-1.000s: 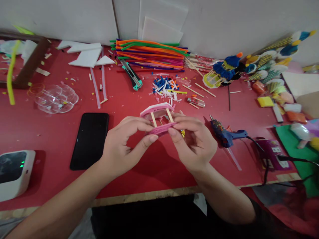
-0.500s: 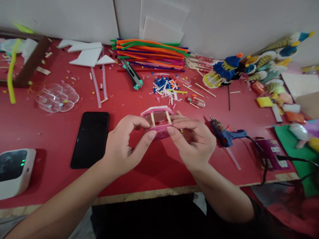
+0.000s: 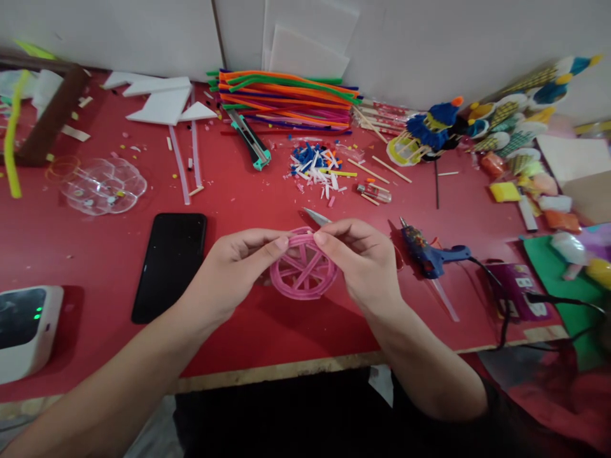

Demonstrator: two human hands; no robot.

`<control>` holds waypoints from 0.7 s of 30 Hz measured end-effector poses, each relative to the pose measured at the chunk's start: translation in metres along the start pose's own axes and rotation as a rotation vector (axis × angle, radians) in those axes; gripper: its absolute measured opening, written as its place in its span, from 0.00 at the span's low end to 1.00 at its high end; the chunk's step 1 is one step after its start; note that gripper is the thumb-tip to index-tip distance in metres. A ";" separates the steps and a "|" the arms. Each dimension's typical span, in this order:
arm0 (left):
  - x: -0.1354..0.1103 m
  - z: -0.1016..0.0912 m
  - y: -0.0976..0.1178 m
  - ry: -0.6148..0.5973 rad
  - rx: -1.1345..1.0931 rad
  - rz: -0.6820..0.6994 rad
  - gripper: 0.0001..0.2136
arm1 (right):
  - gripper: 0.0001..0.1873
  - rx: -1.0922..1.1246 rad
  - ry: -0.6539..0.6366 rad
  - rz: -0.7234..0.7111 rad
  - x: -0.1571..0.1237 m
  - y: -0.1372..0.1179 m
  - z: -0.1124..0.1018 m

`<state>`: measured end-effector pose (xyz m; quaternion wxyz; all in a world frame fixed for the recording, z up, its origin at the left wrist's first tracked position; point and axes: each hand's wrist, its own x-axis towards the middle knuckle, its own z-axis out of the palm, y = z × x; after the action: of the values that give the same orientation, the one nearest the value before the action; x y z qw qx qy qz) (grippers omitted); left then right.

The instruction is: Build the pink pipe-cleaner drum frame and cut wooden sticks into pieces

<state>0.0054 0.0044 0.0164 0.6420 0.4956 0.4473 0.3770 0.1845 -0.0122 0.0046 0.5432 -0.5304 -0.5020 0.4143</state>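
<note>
Between my hands, above the red table, hangs a pink wheel-shaped craft piece (image 3: 303,272) with a round rim and crossing spokes. My left hand (image 3: 241,264) pinches its upper rim on the left with thumb and finger. On the right side of the same rim, my right hand (image 3: 365,261) pinches it close to the other thumb. The spoked face is turned toward me and hides the structure behind it. A pointed metal blade (image 3: 316,217) shows just behind the hands; the rest of that tool is covered.
On the red table (image 3: 267,343) lie a black phone (image 3: 169,267), a blue glue gun (image 3: 432,251), a teal cutter knife (image 3: 251,140) and a clear flower-shaped tray (image 3: 104,186). Pipe cleaners (image 3: 286,98) and a scrap pile (image 3: 317,165) are farther back. A yellow-and-blue craft model (image 3: 424,137) stands right.
The pink piece has tipped so its spoked face points at me, where its sticks and open side showed before. Both hands have turned with it, and the metal blade has come into view.
</note>
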 end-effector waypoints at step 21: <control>-0.002 0.003 0.000 -0.021 0.044 0.031 0.11 | 0.01 -0.211 -0.002 -0.314 -0.005 0.002 0.005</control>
<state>0.0077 0.0019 0.0173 0.6296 0.5205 0.4409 0.3719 0.1790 -0.0160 0.0014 0.5421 -0.4992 -0.6196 0.2702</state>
